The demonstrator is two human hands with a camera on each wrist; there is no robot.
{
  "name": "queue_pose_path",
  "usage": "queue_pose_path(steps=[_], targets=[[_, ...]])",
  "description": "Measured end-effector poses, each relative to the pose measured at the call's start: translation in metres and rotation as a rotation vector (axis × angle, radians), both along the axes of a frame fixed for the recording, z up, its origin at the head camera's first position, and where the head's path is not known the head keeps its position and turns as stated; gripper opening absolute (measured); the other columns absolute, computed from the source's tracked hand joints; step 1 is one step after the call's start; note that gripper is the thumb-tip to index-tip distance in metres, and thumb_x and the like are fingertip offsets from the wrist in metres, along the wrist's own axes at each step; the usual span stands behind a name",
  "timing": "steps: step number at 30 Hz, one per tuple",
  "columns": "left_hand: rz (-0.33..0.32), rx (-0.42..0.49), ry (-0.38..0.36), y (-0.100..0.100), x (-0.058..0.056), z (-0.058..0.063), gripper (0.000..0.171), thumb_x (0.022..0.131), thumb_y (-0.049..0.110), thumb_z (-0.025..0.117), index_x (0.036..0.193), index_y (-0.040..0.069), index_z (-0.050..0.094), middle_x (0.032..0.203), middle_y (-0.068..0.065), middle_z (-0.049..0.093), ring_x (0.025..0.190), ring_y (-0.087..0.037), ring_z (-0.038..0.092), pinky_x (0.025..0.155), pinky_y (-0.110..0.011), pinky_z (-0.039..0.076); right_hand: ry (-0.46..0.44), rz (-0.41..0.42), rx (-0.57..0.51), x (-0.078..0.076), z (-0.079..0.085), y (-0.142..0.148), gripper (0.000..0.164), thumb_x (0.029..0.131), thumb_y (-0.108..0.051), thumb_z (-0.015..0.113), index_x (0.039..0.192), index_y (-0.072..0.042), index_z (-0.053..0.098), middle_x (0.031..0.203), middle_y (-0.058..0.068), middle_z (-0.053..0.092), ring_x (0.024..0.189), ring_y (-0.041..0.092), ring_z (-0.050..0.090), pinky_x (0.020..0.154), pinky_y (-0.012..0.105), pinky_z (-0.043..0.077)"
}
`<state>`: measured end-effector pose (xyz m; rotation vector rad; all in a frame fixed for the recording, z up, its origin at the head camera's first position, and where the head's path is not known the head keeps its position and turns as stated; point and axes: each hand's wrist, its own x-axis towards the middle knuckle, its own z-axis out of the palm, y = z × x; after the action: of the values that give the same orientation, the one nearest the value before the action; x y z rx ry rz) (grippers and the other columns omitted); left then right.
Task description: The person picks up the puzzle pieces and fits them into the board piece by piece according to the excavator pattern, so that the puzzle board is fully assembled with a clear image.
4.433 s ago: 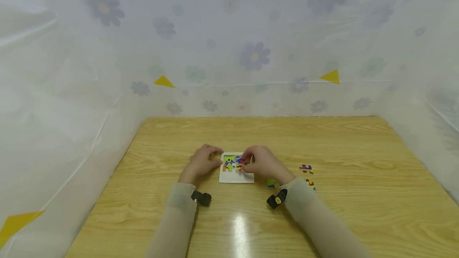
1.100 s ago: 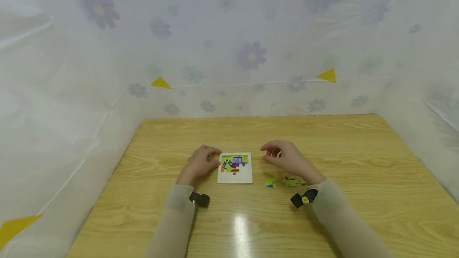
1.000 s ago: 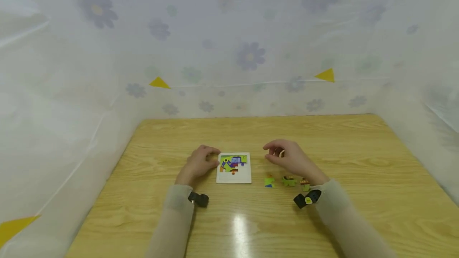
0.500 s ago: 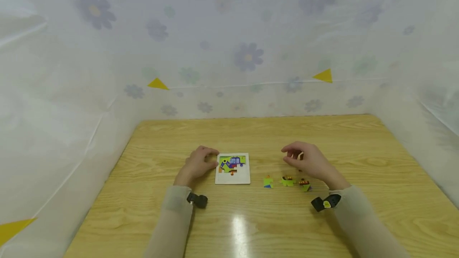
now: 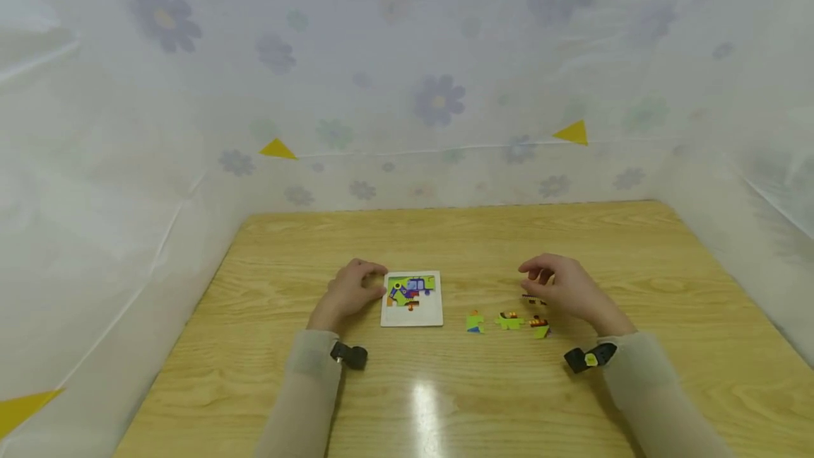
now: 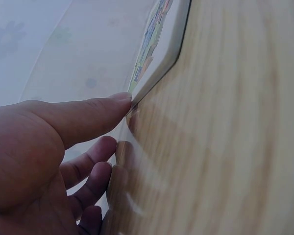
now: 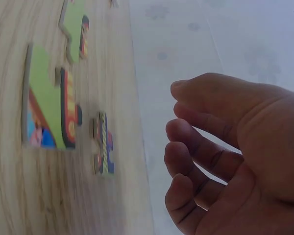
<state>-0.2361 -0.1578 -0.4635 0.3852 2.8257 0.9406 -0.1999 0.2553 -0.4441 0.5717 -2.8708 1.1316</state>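
The head view is showing a white puzzle tray (image 5: 430, 314), partly filled, lying flat on the wooden table (image 5: 299, 246), and four loose pieces are sitting to its right. Nearest the tray is lying a green piece with a blue corner (image 5: 473, 321); farther right a green piece with an orange top (image 5: 509, 322), then a green piece with a red band (image 5: 540, 329). A striped piece (image 7: 105, 144) is resting well to the tray's right, about level with its middle. These pieces are looking thin, stiff and very light, probably board or wood, so they are likely offering little to grasp while flat; pinching opposite edges seems best, and the narrow tabs may be their weakest parts. The tray, too, is looking light and rigid, likely sliding easily unless steadied by its rim. The left hand (image 5: 348, 297) is lying relaxed against the tray's left edge, its thumb nearly straight and touching the rim, its other fingers loosely bent and not wrapping round it. The right hand (image 5: 568, 290) is hovering well right of the tray, above the striped piece, fingers loosely curled with the thumb apart, holding nothing and touching none of the pieces.
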Motion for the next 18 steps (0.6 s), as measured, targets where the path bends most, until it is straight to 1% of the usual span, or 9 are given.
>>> queue_pose_path(steps=[4,7,14,18], targets=[[0.003,0.006,-0.007,-0.001,-0.001,-0.002,0.037,0.093,0.027,0.071,0.129,0.021,0.065,0.131,-0.008,0.053,0.124,-0.036,0.045,0.101,-0.062,0.029,-0.008,-0.015,0.016,-0.003,-0.004,0.009,0.025,0.091,-0.012,0.072,0.114,-0.002,0.069,0.094,0.002,0.062,0.083,0.018,0.057,0.069,0.034,0.049],[0.002,0.01,-0.011,-0.001,-0.002,-0.004,0.038,0.093,0.027,0.071,0.129,0.021,0.065,0.131,-0.008,0.052,0.124,-0.036,0.045,0.101,-0.061,0.029,-0.023,-0.02,0.032,-0.005,-0.007,0.014,0.024,0.09,-0.014,0.073,0.112,-0.003,0.07,0.093,0.002,0.062,0.082,0.018,0.057,0.069,0.033,0.049],[0.006,0.013,-0.009,-0.002,-0.003,-0.005,0.037,0.093,0.027,0.071,0.129,0.021,0.065,0.129,-0.006,0.053,0.122,-0.034,0.046,0.1,-0.059,0.031,-0.12,0.002,0.033,-0.008,-0.012,0.024,0.026,0.089,-0.014,0.075,0.112,-0.004,0.07,0.094,0.002,0.064,0.082,0.018,0.057,0.068,0.032,0.049],[0.008,0.013,-0.012,-0.001,-0.002,-0.004,0.037,0.093,0.027,0.071,0.129,0.021,0.065,0.129,-0.006,0.053,0.122,-0.033,0.046,0.1,-0.058,0.031,-0.144,0.024,0.031,-0.008,-0.013,0.028,0.029,0.086,-0.015,0.078,0.11,-0.003,0.07,0.093,0.004,0.063,0.08,0.019,0.055,0.067,0.032,0.048]])
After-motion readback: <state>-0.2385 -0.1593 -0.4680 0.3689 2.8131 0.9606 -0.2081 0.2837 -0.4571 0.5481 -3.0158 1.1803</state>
